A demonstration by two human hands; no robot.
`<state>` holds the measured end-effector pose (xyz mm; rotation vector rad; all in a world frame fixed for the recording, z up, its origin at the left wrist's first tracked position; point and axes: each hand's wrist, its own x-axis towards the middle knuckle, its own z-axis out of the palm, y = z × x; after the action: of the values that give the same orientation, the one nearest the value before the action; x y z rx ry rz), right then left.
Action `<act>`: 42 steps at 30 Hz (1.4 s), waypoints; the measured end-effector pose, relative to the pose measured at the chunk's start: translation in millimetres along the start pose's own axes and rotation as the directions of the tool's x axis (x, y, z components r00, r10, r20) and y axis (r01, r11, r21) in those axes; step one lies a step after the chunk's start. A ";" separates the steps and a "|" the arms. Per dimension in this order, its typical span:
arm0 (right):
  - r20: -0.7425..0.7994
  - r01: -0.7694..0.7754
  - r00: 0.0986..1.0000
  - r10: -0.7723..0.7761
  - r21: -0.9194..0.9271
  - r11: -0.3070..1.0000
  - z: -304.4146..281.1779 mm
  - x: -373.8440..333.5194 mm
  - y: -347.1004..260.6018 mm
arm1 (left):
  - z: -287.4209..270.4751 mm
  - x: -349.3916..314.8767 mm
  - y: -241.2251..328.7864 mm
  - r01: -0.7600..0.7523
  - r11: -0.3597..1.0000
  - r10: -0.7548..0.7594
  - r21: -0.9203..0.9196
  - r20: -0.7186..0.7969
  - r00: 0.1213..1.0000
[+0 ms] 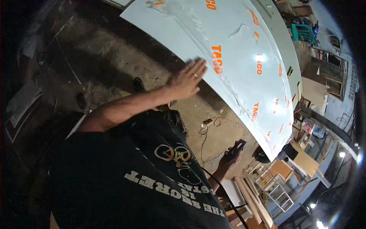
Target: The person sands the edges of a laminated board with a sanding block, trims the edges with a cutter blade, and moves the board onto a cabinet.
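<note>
Left hand (189, 79) empty at panel (244, 82) edge; right hand (233, 158) clamped on dark tool (239, 145). Likely edge check, next needing steadiness.

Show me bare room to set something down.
On the white panel, between the film wrinkles and the far edge; also floor between the left hand and corded block. The lower right is crowded with planks and frames.

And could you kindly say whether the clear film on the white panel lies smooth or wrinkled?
Wrinkled, at least in places: creases and glints run along the clear film on the white panel, near the left hand.
</note>
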<state>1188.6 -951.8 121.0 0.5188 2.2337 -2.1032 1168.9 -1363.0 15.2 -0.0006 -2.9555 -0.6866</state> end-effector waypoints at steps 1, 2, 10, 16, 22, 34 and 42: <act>-0.011 -0.019 1.000 0.019 0.055 0.998 -6.6 -7.0 6.3 | 7.5 11.2 26.2 -0.060 0.998 0.060 0.005 0.085 0.995; -0.022 -0.016 1.000 0.017 0.070 0.997 -7.0 -12.0 9.0 | 25.3 19.4 53.9 -0.112 0.987 0.102 0.119 0.088 0.991; 0.164 -0.038 0.986 0.023 0.089 0.995 -37.1 23.4 -12.4 | 131.6 33.7 209.5 -0.674 0.557 0.694 -0.485 -0.173 0.699; 0.135 -0.028 0.991 -0.009 0.274 0.961 -80.2 48.2 -9.2 | -6.1 45.7 42.9 -0.185 0.857 -0.106 -0.481 -0.516 0.850; 0.096 -0.175 0.983 0.154 0.275 0.945 -101.0 95.6 -6.4 | 2.6 9.2 11.9 0.193 0.954 -0.099 0.228 -0.370 0.924; 0.405 0.455 0.849 -0.340 -0.233 0.859 -108.5 126.8 -3.8 | 143.4 85.5 291.7 -0.326 0.929 0.349 -0.177 0.121 0.929; 0.522 -0.222 0.848 -0.090 0.505 0.834 -83.5 132.6 21.5 | 19.8 9.5 75.9 0.040 0.998 -0.029 0.044 -0.226 0.974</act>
<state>1086.1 -840.7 74.7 -0.0046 1.2820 -2.4514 1159.3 -1286.5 31.9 0.1242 -2.7589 -0.5768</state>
